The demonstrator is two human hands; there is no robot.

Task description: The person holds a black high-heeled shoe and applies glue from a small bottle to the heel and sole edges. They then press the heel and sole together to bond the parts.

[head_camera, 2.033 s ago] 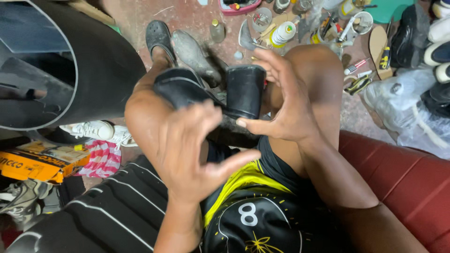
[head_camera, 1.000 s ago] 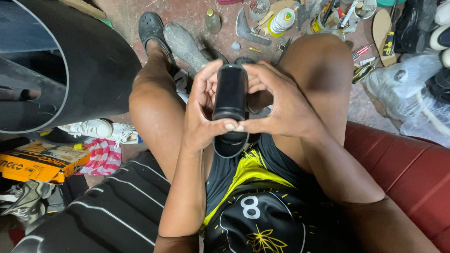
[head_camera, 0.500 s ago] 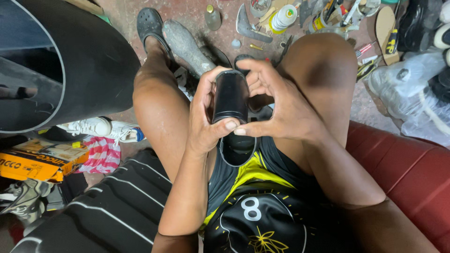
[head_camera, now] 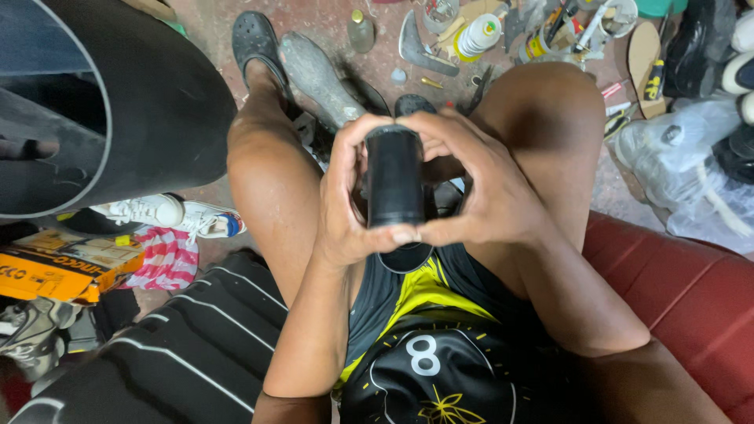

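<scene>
A black shoe (head_camera: pixel 395 177) is held upright between my knees, its flat dark heel or sole facing the camera. My left hand (head_camera: pixel 339 208) wraps its left side with the thumb across the bottom edge. My right hand (head_camera: pixel 479 188) wraps the right side, fingers curling over the top and thumb meeting the left thumb below. Both hands press on the shoe together. The shoe's lower part (head_camera: pixel 404 257) hangs down over my black and yellow shorts.
A large black drum-like object (head_camera: pixel 118 102) fills the upper left. A grey shoe sole (head_camera: pixel 318 74), bottles, a glue tin and tools lie on the floor ahead. White sneakers (head_camera: pixel 165 213) and an orange box (head_camera: pixel 67 271) sit left; a red seat (head_camera: pixel 691 298) right.
Two seconds ago my hands were apart around the shoe; they have since closed on it from both sides and drawn it upright in front of me.
</scene>
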